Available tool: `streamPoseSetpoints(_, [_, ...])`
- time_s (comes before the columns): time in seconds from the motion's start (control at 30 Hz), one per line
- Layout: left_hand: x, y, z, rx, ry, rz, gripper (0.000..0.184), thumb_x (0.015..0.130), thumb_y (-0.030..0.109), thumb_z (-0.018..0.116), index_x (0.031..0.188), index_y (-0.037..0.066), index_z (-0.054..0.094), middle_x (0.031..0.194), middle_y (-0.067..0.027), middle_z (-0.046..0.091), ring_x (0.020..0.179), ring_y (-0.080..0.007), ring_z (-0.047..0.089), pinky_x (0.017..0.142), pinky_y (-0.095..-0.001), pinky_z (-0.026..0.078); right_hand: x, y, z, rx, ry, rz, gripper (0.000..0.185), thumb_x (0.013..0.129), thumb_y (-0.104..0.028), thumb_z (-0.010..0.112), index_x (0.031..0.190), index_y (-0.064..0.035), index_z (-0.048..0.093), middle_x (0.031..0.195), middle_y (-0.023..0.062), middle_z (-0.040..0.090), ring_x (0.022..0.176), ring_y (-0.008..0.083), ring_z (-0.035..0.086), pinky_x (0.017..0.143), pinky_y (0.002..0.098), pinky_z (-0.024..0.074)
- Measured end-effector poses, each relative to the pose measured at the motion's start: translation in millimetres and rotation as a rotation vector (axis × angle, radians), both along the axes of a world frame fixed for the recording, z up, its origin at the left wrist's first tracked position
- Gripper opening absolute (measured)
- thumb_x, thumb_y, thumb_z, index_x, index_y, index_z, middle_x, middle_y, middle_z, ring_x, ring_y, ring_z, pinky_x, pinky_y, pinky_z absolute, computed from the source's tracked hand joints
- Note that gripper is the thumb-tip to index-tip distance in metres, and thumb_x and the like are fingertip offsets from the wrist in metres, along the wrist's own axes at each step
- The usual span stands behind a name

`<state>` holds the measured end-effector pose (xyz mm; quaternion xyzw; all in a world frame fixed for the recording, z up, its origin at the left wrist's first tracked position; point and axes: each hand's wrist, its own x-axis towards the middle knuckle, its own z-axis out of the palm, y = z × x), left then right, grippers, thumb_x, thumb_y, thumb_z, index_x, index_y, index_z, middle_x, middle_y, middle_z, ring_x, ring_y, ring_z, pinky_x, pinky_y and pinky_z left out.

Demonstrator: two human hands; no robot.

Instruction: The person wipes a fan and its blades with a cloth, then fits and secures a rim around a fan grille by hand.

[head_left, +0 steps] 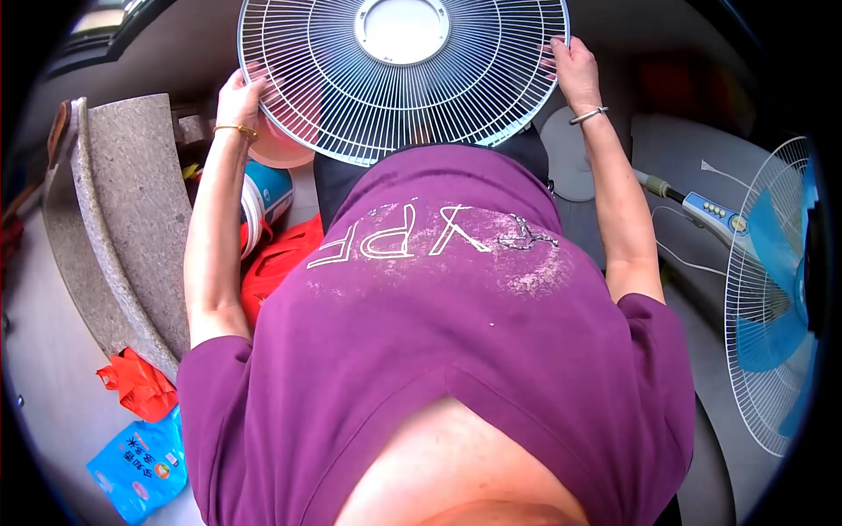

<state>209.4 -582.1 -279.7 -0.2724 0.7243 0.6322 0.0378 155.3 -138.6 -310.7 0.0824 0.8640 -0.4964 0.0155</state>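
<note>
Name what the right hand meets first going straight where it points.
The right hand would meet the fan guard first; its fingers seem to grip the rim, though depth is unclear.

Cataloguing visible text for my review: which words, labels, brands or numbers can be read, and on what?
Purple shirt: upside-down outlined letters, apparently ending "PF"; the rest unclear.
Blue bag: Chinese characters, apparently including "米"; others too small.
Fan guard: centre marks too small.
Control panel: markings too small.
</note>
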Motion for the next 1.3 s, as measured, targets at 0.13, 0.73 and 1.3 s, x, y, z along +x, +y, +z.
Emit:
streamPoseSetpoints(0.13, [44,15,-8,0.229,-0.106,0.036,0.026,0.084,0.006,0.052,0.108,-0.002,0.049,0.096,-0.0134,0.061,0.08,-0.0211,0.063,0.067,-0.0313,0.055,17,0,3,-0.093,-0.119,-0.017,0.026,0.086,-0.02,0.05,0.09,0.0048,0.056,0.076,0.0101,0.065,0.06,0.0143,0.064,0.049,0.0254,0.0504])
streamPoseSetpoints(0.73, [96,48,-1,0.279,-0.178,-0.103,0.027,0.079,-0.001,0.057,0.105,-0.003,0.049,0.094,-0.0098,0.062,0.08,-0.0158,0.062,0.061,-0.0223,0.054,76,3,23,-0.457,-0.509,0.16,0.034,0.081,-0.015,0.062,0.11,-0.0034,0.048,0.091,0.0025,0.061,0.077,0.0075,0.058,0.064,0.0197,0.0476])
streamPoseSetpoints(1.3, [99,56,-2,0.18,-0.185,-0.051,0.029,0.076,0.002,0.06,0.103,0.001,0.048,0.088,-0.0071,0.062,0.069,-0.0128,0.063,0.052,-0.0176,0.051,85,-8,11,-0.452,-0.437,0.108,0.033,0.082,-0.01,0.058,0.112,-0.0004,0.047,0.089,0.0029,0.06,0.072,0.0072,0.056,0.063,0.0189,0.0442])
